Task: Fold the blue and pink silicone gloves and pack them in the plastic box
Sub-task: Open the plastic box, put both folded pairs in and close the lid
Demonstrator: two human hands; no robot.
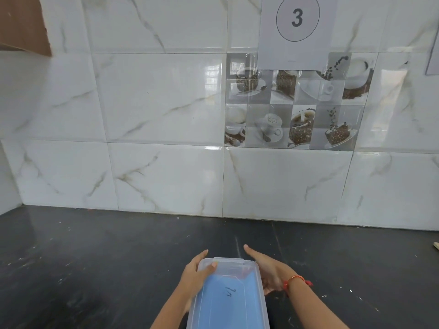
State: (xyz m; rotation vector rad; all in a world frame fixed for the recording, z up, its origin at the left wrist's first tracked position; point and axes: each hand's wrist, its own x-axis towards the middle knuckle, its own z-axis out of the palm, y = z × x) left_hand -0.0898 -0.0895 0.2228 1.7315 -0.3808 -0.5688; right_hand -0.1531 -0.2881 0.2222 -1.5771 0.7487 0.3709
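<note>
A clear plastic box (247, 264) with its lid on sits at the bottom centre, above the black counter. Through the lid I see a blue glove (228, 302) filling most of the box, and a sliver of pink (245, 273) at its far right corner. My left hand (194, 274) grips the box's left side, thumb on top of the lid. My right hand (268, 271) lies against the right side, fingers stretched forward and thumb under the edge. The near end of the box is cut off by the frame.
The black stone counter (118, 257) runs to a white marble-tiled wall (166, 174). A paper sign with the number 3 (297, 17) hangs on the wall. A brown cabinet corner (23, 22) is at the top left. A pale object's tip (436, 245) shows at the right edge.
</note>
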